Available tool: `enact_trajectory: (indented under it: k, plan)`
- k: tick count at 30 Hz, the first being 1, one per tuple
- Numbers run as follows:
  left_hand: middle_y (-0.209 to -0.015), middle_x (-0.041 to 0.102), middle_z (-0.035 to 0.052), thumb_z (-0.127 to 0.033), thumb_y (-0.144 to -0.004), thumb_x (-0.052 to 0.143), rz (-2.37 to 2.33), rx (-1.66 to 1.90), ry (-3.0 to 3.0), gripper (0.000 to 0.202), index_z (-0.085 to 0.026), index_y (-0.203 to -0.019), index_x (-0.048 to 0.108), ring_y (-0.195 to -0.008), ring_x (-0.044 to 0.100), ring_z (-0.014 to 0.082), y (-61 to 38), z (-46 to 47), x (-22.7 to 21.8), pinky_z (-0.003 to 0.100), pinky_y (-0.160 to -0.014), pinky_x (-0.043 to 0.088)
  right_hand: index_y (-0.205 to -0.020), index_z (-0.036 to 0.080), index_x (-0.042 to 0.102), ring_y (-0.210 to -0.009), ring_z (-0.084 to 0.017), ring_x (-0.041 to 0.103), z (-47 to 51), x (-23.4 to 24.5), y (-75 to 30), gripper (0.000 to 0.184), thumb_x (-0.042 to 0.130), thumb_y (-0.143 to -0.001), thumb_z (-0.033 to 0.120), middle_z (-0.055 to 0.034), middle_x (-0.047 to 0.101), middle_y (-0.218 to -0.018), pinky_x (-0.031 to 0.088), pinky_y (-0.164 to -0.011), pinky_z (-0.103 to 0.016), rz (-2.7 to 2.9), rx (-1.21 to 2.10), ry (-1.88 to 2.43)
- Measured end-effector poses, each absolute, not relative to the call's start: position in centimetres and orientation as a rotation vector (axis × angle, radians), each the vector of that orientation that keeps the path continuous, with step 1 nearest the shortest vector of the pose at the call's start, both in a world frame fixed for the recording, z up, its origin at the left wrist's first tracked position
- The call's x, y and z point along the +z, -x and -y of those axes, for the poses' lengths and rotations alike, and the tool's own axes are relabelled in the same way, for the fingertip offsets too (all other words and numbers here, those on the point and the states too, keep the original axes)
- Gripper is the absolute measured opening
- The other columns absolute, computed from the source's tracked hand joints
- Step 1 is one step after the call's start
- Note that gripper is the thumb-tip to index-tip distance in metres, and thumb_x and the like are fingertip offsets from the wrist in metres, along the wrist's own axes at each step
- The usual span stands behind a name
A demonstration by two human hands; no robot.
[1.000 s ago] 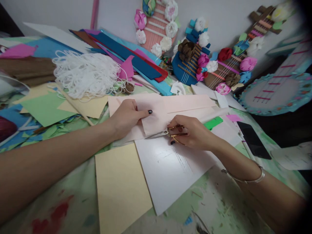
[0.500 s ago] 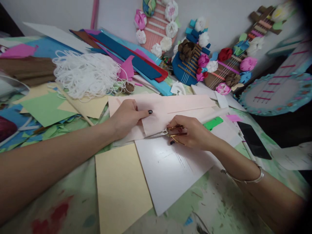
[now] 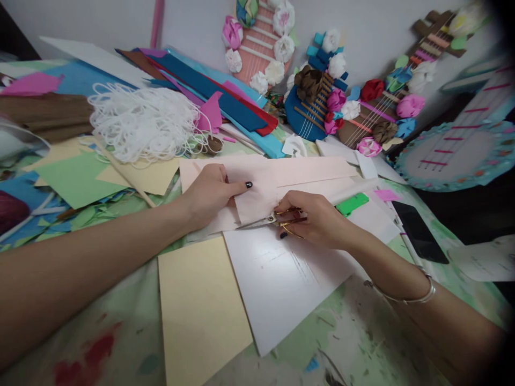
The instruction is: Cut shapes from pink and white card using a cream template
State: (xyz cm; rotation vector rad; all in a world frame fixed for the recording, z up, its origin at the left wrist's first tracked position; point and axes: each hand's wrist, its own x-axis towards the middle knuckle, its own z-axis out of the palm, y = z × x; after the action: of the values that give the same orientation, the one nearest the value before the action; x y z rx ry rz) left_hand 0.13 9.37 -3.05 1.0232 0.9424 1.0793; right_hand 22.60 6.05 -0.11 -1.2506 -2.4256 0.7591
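Observation:
A pale pink sheet of paper (image 3: 257, 185) is pinched in my left hand (image 3: 213, 195), the thumb on top and the fingers hidden beneath. My right hand (image 3: 311, 217) grips gold-handled scissors (image 3: 292, 215), whose blades point left along the lower edge of the pink paper. More pale pink paper (image 3: 314, 169) lies spread behind my hands. Under the scissors lies a white sheet (image 3: 277, 284) with faint pencil marks, and to its left a cream sheet (image 3: 201, 311).
White cord (image 3: 140, 123) is heaped at the back left, near rolled coloured papers (image 3: 217, 96). Decorated paper guitars (image 3: 309, 107) lean along the back wall. On the right are a green object (image 3: 352, 205) and a phone (image 3: 418, 230). A green sheet (image 3: 76, 177) lies at left.
Barely anything differs: the scissor handles have drawn slightly closer together in my right hand. My left hand keeps its hold on the pink paper.

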Motion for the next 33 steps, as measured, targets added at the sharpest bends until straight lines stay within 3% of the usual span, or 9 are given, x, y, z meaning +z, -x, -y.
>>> enact_trajectory:
  k: [33]
  plan:
    - [-0.072,0.070,0.0061,-0.024,-0.056,0.084,-0.939,1.079,-1.027,0.026,-0.014,-0.073,0.068,-0.072,0.068,0.0219,-0.17,-9.38,-3.14,0.032,-0.064,0.058,-0.090,0.021,0.056,-0.077,-0.015,0.060,-5.75,0.37,-21.93,0.016,0.061,-0.077,0.014,-0.0026,0.065,-0.087,0.044,-0.068,-0.028,2.499,0.711,1.206]
